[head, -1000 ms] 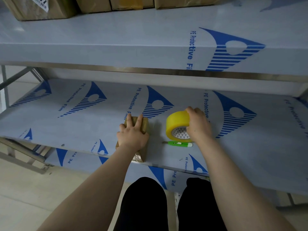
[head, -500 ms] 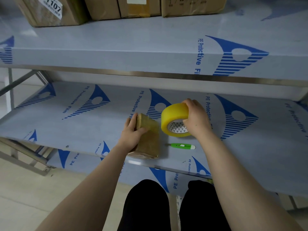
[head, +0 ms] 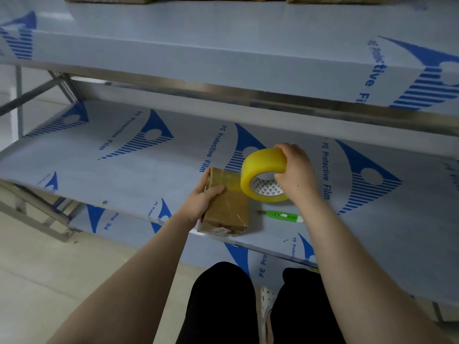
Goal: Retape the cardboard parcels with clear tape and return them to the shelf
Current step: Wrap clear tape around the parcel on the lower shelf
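Nearing parcel (head: 224, 207): tape roll (head: 260, 165), R hand (head: 295, 170)

Both bare forearms reach forward from the bottom of the view. The left hand (head: 201, 201) grips the parcel (head: 229, 212), thumb across its top, fingers (head: 206, 176) along its left side. The right hand (head: 296, 173) curls over the tape roll (head: 260, 165), holding it tilted.

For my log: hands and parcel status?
Left hand grips brown cardboard parcel on film-covered shelf. Right hand holds yellow tape roll beside it. Green plastic cutter nearby, clear.
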